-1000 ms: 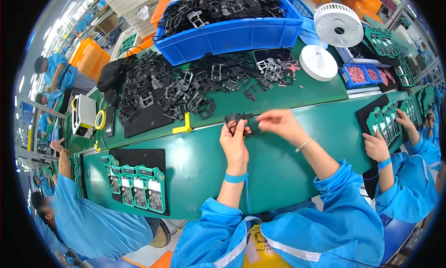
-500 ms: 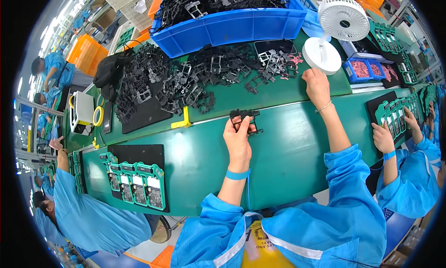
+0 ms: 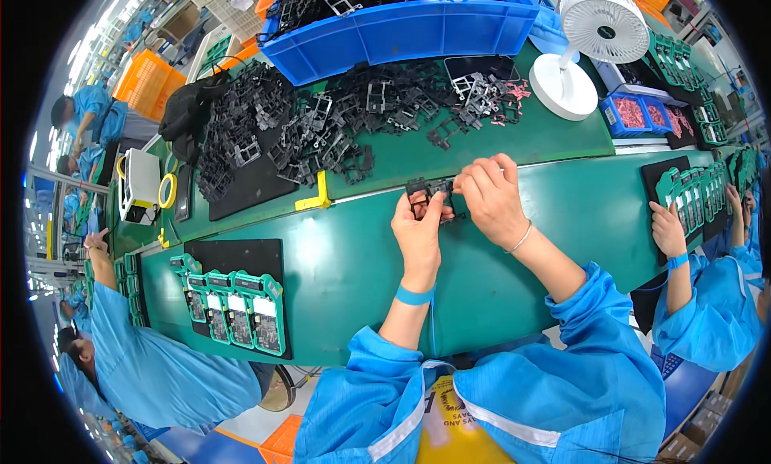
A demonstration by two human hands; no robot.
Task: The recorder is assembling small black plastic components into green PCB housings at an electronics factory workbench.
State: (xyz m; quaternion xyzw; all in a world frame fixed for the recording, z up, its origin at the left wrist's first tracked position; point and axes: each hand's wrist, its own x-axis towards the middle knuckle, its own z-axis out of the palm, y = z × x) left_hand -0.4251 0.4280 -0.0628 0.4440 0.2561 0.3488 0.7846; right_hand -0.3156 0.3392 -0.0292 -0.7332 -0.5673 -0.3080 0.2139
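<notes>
My left hand (image 3: pixel 418 237) grips a small black plastic frame (image 3: pixel 417 188) above the green worktable, thumb on its near side. The fingertips of my right hand (image 3: pixel 491 202) are pinched together at the frame's right end. Whatever they hold, if anything, is hidden. Beyond my hands lies a heap of similar black frames (image 3: pixel 321 134). Small pink pieces (image 3: pixel 519 89) are scattered at that heap's right end, beside the white fan's base (image 3: pixel 562 86).
A blue bin (image 3: pixel 409 38) full of black frames stands behind the heap. Green holders with circuit boards (image 3: pixel 241 311) rest on a black mat at left. A yellow bracket (image 3: pixel 315 194) marks the ledge. Co-workers sit on both sides; one person's hand (image 3: pixel 668 233) touches similar holders.
My right hand has come from the pink pieces by the fan base, toward me and left, to the black frame. My left hand still holds the frame at nearly the same place.
</notes>
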